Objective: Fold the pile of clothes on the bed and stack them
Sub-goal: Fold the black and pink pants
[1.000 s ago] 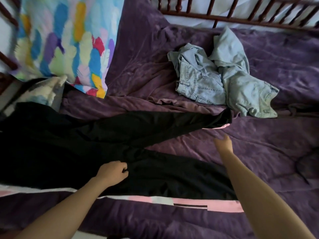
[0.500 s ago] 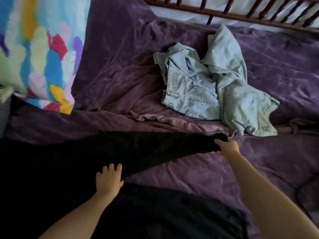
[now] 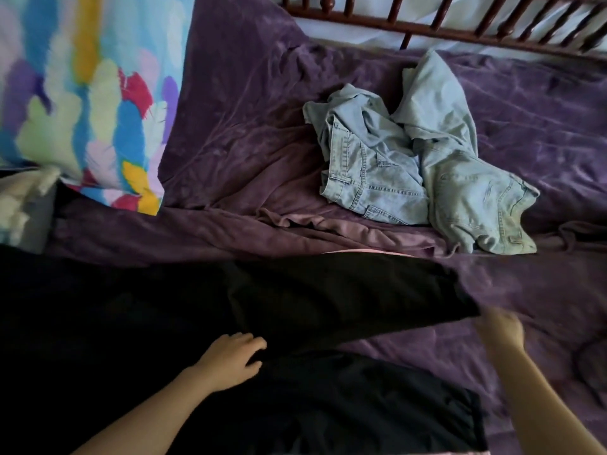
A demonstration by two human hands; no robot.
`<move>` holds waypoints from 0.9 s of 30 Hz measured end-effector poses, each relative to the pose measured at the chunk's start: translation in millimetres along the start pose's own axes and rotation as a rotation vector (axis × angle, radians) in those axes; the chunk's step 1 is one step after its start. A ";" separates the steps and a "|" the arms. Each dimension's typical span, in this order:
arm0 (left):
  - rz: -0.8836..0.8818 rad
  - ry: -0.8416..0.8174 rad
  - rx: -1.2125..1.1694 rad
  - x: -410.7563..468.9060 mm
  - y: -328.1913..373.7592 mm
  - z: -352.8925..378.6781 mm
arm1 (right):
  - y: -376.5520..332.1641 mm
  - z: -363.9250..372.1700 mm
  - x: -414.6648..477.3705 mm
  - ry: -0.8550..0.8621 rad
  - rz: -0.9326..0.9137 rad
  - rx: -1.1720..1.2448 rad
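A pair of black trousers [image 3: 328, 300] lies spread across the purple bed cover [image 3: 246, 126] in front of me, its two legs pointing right. My left hand [image 3: 230, 359] rests on the fabric where the legs meet, fingers loosely bent. My right hand [image 3: 501, 330], blurred by motion, grips the cuff end of the far leg. A thin pink stripe shows along that leg's far edge. A crumpled heap of light blue jeans [image 3: 410, 178] lies further back, apart from both hands.
A bright feather-patterned pillow [image 3: 88, 93] leans at the back left. A dark wooden spindle rail [image 3: 427, 27] runs along the far side of the bed. A dark bundle [image 3: 591, 366] sits at the right edge.
My right hand reached the far trouser leg's cuff, took hold and is now drawing it toward me and to the right. My left hand stayed on the fabric between the legs.
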State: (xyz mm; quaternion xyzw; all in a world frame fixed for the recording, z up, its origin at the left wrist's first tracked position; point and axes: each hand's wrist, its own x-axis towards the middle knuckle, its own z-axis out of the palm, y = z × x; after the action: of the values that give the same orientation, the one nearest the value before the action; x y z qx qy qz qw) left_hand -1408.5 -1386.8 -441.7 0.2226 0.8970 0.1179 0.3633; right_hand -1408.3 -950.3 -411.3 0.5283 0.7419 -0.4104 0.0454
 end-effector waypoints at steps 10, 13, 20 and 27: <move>-0.509 0.551 0.074 -60.0 -158.8 -64.8 | -61.1 119.9 -101.2 -0.198 -0.353 -0.551; -0.756 0.480 0.159 -98.4 -230.3 -94.2 | -87.1 179.3 -145.3 -0.351 -0.597 -0.789; -0.809 0.415 0.235 -133.6 -313.9 -129.7 | -109.3 302.6 -226.1 -0.586 -0.977 -1.158; -0.655 0.138 0.514 -133.1 -333.2 -175.7 | -99.5 328.6 -208.9 -0.319 -0.829 -1.497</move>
State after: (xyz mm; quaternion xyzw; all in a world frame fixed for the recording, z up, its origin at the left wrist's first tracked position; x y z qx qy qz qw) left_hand -1552.0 -1751.0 -361.9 0.0009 0.9429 -0.2167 0.2531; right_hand -1518.9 -1332.6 -467.4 -0.0170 0.9341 0.1328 0.3311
